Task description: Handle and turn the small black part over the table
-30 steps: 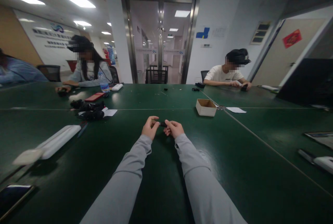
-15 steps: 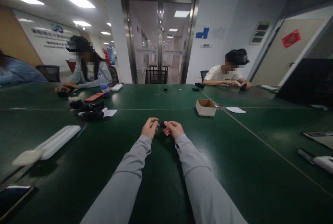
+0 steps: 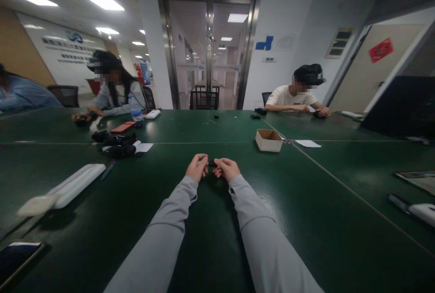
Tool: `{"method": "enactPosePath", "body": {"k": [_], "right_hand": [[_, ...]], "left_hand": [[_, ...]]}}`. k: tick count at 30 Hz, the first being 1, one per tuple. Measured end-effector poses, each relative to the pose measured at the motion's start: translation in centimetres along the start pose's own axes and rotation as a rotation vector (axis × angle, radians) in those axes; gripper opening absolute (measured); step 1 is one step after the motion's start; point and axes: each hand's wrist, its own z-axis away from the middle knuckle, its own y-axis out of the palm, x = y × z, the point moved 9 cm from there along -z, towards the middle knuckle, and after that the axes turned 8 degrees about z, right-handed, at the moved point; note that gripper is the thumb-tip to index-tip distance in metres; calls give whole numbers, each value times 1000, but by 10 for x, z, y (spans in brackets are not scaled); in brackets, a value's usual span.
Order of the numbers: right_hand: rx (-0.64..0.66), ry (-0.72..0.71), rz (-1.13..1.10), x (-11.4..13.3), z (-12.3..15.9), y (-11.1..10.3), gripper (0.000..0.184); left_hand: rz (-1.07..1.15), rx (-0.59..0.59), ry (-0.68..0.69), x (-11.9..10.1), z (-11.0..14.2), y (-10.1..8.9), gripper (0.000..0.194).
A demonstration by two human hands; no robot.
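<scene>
Just above the green table [image 3: 217, 220], both of my hands meet at a small dark object [image 3: 212, 163]. Its kind is too small to make out. My right hand [image 3: 228, 169] is closed, pinching the object's right end between thumb and forefinger. On the other side my left hand [image 3: 197, 167] is closed too, its thumb and fingers pressed together at the object's left end. The fingers cover most of what lies between them.
Ahead to the right stands an open cardboard box [image 3: 268, 141], with a white paper [image 3: 307, 144] beside it. Black gear [image 3: 117, 143], a water bottle [image 3: 135, 109], a white power strip [image 3: 78, 184] and a phone [image 3: 20, 261] lie leftward. Two people [image 3: 113, 89] [image 3: 299, 95] sit across the table.
My left hand has shifted very slightly to the right, so less of the dark object shows between my hands. My right hand keeps its place.
</scene>
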Motion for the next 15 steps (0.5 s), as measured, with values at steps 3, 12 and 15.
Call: {"method": "enactPosePath", "body": {"k": [3, 12, 15], "right_hand": [[-8, 2, 2, 0, 0, 0, 32], [-1, 4, 10, -1, 0, -1, 31], [-2, 6, 17, -1, -1, -1, 31]], "left_hand": [[6, 6, 56, -4, 0, 1, 38], [-3, -48, 83, -8, 0, -3, 39], [4, -83, -12, 0, 1, -5, 31]]}}
